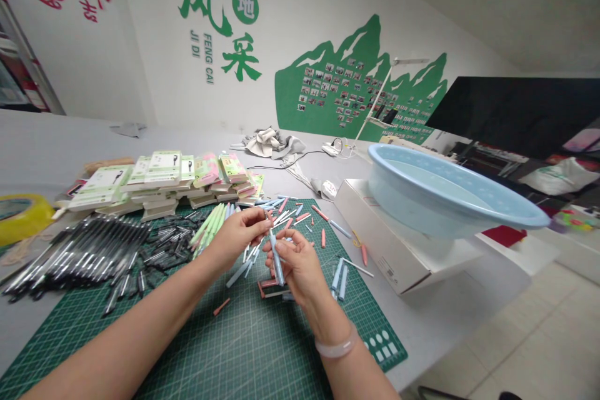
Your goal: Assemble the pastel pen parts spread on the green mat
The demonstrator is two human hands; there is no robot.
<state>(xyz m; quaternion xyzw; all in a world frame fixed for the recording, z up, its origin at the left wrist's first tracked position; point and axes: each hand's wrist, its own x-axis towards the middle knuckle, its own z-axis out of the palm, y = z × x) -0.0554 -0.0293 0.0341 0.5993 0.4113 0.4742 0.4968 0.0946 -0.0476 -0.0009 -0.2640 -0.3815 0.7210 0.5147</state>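
Note:
My right hand [297, 262] is closed around a light-blue pen barrel [277, 259], which stands tilted above the mat. At the barrel's upper end, the fingers of my left hand [246, 228] are pinched together; the small part between them is too hidden to name. Under the hands lies a green cutting mat [187, 350]. Loose pink, blue and white pen parts [300, 219] are scattered just beyond my fingers. Pale-green pen barrels [210, 228] lie in a bunch by my left hand. One pink pen piece [222, 307] rests alone on the mat.
Clear pens with black caps [89, 250] are heaped at the left, near a yellow tape roll [23, 215]. Stacked small boxes [157, 169] stand behind them. On the right, a blue basin [435, 200] sits on a white carton [375, 237]. Cloth gloves [267, 142] lie farther back.

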